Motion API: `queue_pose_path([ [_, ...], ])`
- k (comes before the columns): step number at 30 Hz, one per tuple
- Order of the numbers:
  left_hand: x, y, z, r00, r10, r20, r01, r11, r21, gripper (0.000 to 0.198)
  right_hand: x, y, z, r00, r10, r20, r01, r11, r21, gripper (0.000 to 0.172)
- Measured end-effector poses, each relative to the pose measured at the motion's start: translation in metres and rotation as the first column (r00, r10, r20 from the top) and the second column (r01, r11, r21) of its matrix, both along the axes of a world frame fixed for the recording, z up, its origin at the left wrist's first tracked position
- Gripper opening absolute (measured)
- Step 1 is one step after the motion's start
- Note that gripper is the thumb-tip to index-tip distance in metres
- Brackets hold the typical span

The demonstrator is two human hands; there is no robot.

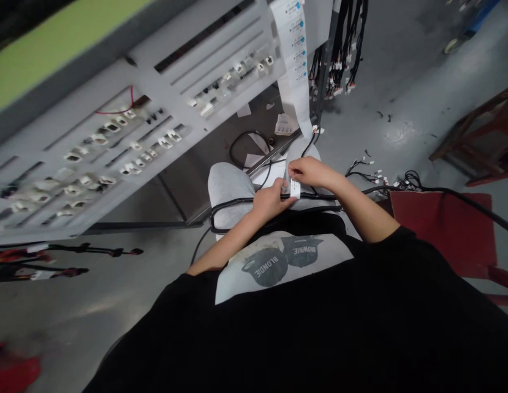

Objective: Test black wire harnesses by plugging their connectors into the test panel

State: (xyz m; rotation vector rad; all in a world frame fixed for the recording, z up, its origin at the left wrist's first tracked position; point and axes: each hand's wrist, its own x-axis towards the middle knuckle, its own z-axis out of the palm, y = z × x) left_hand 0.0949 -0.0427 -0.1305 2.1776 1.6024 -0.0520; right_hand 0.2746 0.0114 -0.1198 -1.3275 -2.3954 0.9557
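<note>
A black cable (233,202) runs across my lap, over light grey trousers. My left hand (270,203) is closed on it, thumb and fingers by a small white label (295,189) with print on it. The label stands up from the cable. My right hand (309,171) is closed in a pinch at the label's upper end; its fingertips are partly hidden. A second black stretch of cable lies nearer my body. A long strip of printed labels (297,60) with blue dots hangs down the panel's right end to my knee.
A tilted grey panel (163,93) with rows of white connectors stands at the front left. Wire bundles hang at its right (347,49) and below its left end (45,261). A red seat (442,232) is at my right, with loose connector wires beside it.
</note>
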Motion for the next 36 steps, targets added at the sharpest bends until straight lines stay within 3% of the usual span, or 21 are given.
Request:
queue_pose_path([
  [2,-0.001,-0.005,-0.006,0.999,-0.019,-0.029,0.021,0.996,0.085,0.050,-0.002,-0.001,-0.007,0.999,-0.029,0.013,0.029,0.999,0.029,0.013],
  [5,-0.003,-0.010,-0.014,0.990,-0.133,-0.046,0.140,0.967,0.212,0.038,-0.004,-0.003,-0.019,0.998,-0.058,0.021,0.056,0.996,0.071,0.015],
  [9,-0.003,-0.012,-0.018,0.964,-0.238,-0.116,0.263,0.910,0.319,0.032,-0.002,-0.010,-0.029,0.984,-0.141,-0.112,0.159,0.972,0.171,0.035],
  [12,-0.003,-0.012,-0.018,0.952,-0.275,-0.137,0.306,0.888,0.343,0.034,0.009,-0.024,-0.031,0.919,-0.295,-0.261,0.356,0.905,0.232,0.037],
  [15,-0.002,-0.011,-0.016,0.949,-0.290,-0.120,0.314,0.884,0.346,0.034,0.029,-0.047,-0.035,0.836,-0.490,-0.248,0.537,0.825,0.179,0.027],
  [17,0.000,-0.011,-0.014,0.949,-0.300,-0.100,0.317,0.892,0.324,0.034,0.040,-0.065,-0.040,0.865,-0.479,-0.152,0.497,0.859,0.121,0.027],
  [19,0.003,-0.009,-0.010,0.948,-0.308,-0.076,0.317,0.907,0.277,0.036,0.047,-0.080,-0.047,0.927,-0.368,-0.065,0.373,0.923,0.093,0.028],
  [21,0.006,-0.006,-0.005,0.949,-0.311,-0.061,0.317,0.923,0.218,0.038,0.049,-0.090,-0.054,0.955,-0.297,-0.015,0.297,0.948,0.111,0.030],
  [25,0.011,0.008,0.007,0.929,-0.362,-0.073,0.368,0.926,0.089,0.037,0.044,-0.091,-0.061,0.950,-0.313,-0.003,0.311,0.940,0.142,0.026],
  [31,0.013,0.033,0.033,0.857,-0.507,-0.091,0.503,0.862,-0.061,0.037,0.038,-0.081,-0.051,0.939,-0.338,-0.071,0.342,0.937,0.064,0.027],
  [36,0.016,0.048,0.036,0.845,-0.534,0.035,0.531,0.828,-0.180,0.033,0.038,-0.079,-0.044,0.936,-0.341,-0.086,0.346,0.937,0.045,0.023],
])
